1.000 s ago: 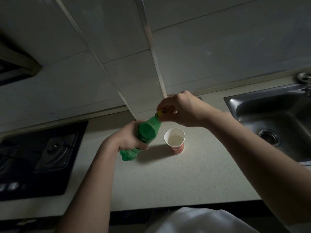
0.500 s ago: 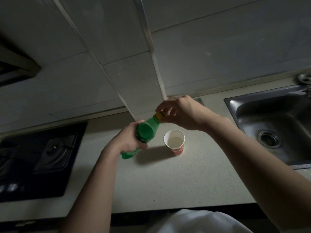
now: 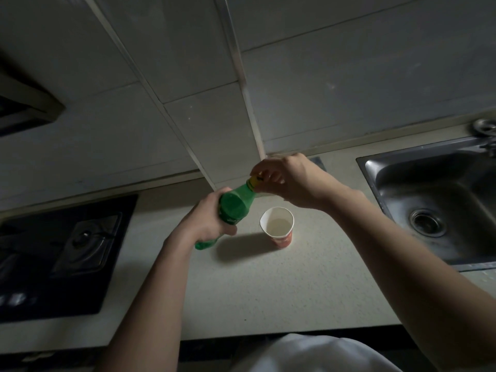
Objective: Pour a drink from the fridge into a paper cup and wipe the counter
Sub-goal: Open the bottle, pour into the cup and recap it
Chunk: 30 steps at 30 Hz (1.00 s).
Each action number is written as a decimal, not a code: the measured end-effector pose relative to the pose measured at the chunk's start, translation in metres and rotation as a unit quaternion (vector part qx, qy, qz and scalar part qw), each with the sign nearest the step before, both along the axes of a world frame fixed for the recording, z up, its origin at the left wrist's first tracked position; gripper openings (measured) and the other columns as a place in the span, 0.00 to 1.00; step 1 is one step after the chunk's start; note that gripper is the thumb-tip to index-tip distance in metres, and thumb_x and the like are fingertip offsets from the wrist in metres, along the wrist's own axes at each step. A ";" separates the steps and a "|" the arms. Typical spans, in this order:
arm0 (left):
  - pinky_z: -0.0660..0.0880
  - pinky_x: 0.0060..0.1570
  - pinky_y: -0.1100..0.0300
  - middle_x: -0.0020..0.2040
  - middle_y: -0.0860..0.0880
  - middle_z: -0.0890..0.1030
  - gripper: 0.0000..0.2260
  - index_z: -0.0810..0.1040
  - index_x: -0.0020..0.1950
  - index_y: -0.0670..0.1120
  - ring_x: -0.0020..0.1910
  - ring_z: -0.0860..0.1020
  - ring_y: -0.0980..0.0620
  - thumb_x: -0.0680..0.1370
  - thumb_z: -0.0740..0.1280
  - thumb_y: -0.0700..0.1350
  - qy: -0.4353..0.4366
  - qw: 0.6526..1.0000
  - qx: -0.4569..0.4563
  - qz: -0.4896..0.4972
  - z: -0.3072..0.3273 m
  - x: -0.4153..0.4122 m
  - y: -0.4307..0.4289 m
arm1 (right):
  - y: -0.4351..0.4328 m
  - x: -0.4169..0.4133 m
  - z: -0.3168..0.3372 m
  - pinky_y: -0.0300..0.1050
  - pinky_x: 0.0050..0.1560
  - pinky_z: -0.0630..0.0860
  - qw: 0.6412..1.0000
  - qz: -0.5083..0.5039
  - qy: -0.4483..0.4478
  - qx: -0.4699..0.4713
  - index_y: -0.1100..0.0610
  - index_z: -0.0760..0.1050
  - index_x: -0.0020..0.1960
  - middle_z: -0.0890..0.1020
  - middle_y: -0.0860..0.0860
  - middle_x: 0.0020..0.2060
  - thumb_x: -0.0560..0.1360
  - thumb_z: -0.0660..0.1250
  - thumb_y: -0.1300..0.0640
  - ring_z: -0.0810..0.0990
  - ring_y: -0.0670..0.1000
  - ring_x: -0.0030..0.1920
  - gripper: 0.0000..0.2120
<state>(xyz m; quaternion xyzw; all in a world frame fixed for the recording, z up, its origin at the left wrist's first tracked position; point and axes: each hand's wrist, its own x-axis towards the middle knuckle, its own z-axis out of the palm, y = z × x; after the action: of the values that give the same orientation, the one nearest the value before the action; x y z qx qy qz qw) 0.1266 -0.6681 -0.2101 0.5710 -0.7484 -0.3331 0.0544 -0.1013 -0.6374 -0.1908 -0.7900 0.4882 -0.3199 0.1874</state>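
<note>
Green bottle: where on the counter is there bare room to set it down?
Widest bare patch: the counter in front of the paper cup, between the hob and the sink, to the near edge. Crowded behind and left of the cup, where the left hand grips the green bottle and the right hand pinches its cap.

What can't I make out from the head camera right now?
All in the head view:
- The yellow cap: mostly covered by the right hand, so I cannot tell whether it is tight or loose.
- The green bottle: the left hand wraps its middle, hiding the label and fill level.
- The paper cup: the light is too dim to tell what it holds.
- The tap: cut off by the right edge.
- The stove: too dark for details.
</note>
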 end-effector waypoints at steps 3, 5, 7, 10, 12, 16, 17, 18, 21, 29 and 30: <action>0.75 0.50 0.53 0.47 0.54 0.81 0.25 0.75 0.52 0.57 0.48 0.79 0.53 0.61 0.78 0.39 0.007 1.000 -0.002 -0.004 0.001 -0.002 0.000 | -0.002 0.000 0.001 0.47 0.45 0.83 1.000 -0.021 0.002 0.016 0.55 0.79 0.58 0.85 0.50 0.47 0.75 0.69 0.47 0.84 0.45 0.43 0.16; 0.75 0.48 0.55 0.47 0.54 0.81 0.26 0.74 0.53 0.58 0.48 0.78 0.53 0.61 0.78 0.39 0.001 1.000 0.000 -0.005 0.001 -0.002 0.001 | -0.001 -0.003 0.005 0.45 0.47 0.83 0.998 -0.006 0.003 0.056 0.53 0.76 0.64 0.84 0.49 0.50 0.73 0.71 0.46 0.84 0.45 0.44 0.22; 0.77 0.47 0.54 0.46 0.54 0.80 0.26 0.73 0.53 0.58 0.47 0.79 0.53 0.62 0.77 0.40 -0.013 1.000 -0.001 -0.010 0.001 0.000 0.001 | 0.000 -0.007 0.008 0.40 0.48 0.82 0.997 0.024 -0.001 0.079 0.50 0.72 0.68 0.82 0.47 0.54 0.71 0.73 0.50 0.83 0.44 0.46 0.27; 0.78 0.51 0.50 0.46 0.53 0.81 0.25 0.74 0.52 0.58 0.47 0.79 0.52 0.61 0.77 0.39 -0.010 1.000 -0.002 -0.012 0.001 0.000 0.002 | 0.000 -0.007 0.008 0.40 0.48 0.82 0.997 0.040 0.012 0.058 0.50 0.75 0.66 0.83 0.47 0.53 0.73 0.73 0.55 0.83 0.43 0.46 0.22; 0.77 0.51 0.50 0.47 0.54 0.81 0.25 0.74 0.52 0.59 0.48 0.79 0.53 0.62 0.77 0.39 -0.006 1.000 -0.001 -0.008 0.002 -0.002 0.002 | 0.000 -0.006 0.006 0.42 0.48 0.82 0.999 0.026 0.011 0.043 0.52 0.77 0.63 0.84 0.49 0.52 0.75 0.71 0.55 0.83 0.44 0.46 0.17; 0.77 0.51 0.50 0.48 0.55 0.80 0.27 0.73 0.54 0.60 0.48 0.78 0.53 0.61 0.77 0.39 -0.005 1.000 0.003 0.003 0.002 -0.003 0.003 | 0.001 -0.001 0.002 0.42 0.46 0.82 1.000 -0.006 0.012 0.025 0.55 0.77 0.61 0.83 0.51 0.50 0.77 0.69 0.53 0.82 0.46 0.44 0.14; 0.77 0.51 0.50 0.48 0.56 0.80 0.28 0.73 0.54 0.60 0.49 0.78 0.53 0.61 0.77 0.39 -0.007 1.000 0.003 0.004 0.002 -0.003 0.002 | 0.001 -0.001 0.002 0.43 0.46 0.81 1.000 -0.009 0.012 0.025 0.55 0.77 0.61 0.83 0.51 0.49 0.77 0.68 0.53 0.81 0.45 0.44 0.14; 0.76 0.51 0.50 0.48 0.56 0.80 0.28 0.73 0.55 0.60 0.49 0.78 0.54 0.61 0.77 0.39 -0.007 1.000 0.004 0.003 0.003 -0.003 0.002 | 0.001 -0.001 0.001 0.42 0.45 0.81 1.000 -0.008 0.010 0.026 0.55 0.76 0.61 0.83 0.50 0.49 0.78 0.68 0.52 0.81 0.45 0.42 0.14; 0.76 0.49 0.53 0.48 0.55 0.81 0.26 0.74 0.55 0.58 0.49 0.79 0.54 0.62 0.78 0.40 -0.002 1.000 0.009 -0.022 0.007 -0.002 0.002 | 0.003 0.000 0.002 0.29 0.38 0.76 1.000 0.011 0.002 0.024 0.52 0.75 0.61 0.79 0.43 0.46 0.78 0.67 0.50 0.78 0.37 0.38 0.13; 0.74 0.49 0.53 0.50 0.56 0.78 0.28 0.71 0.57 0.57 0.51 0.77 0.51 0.63 0.79 0.41 0.012 0.998 -0.046 0.038 0.003 -0.018 0.010 | -0.002 0.002 -0.007 0.28 0.35 0.73 0.997 -0.059 -0.040 0.008 0.58 0.76 0.59 0.84 0.52 0.50 0.81 0.63 0.52 0.78 0.45 0.40 0.12; 0.72 0.47 0.55 0.51 0.55 0.78 0.29 0.71 0.58 0.56 0.52 0.76 0.51 0.63 0.80 0.40 0.018 0.996 -0.074 0.051 0.001 -0.020 0.012 | -0.002 0.002 -0.008 0.28 0.35 0.73 0.997 -0.067 -0.038 0.002 0.58 0.76 0.59 0.84 0.52 0.50 0.81 0.63 0.52 0.78 0.45 0.40 0.12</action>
<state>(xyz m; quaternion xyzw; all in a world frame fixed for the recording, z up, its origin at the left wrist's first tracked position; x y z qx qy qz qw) 0.1064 -0.6565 -0.2092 0.5963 -0.7401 -0.2837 0.1269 -0.0994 -0.6393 -0.1991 -0.7427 0.5330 -0.3606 0.1854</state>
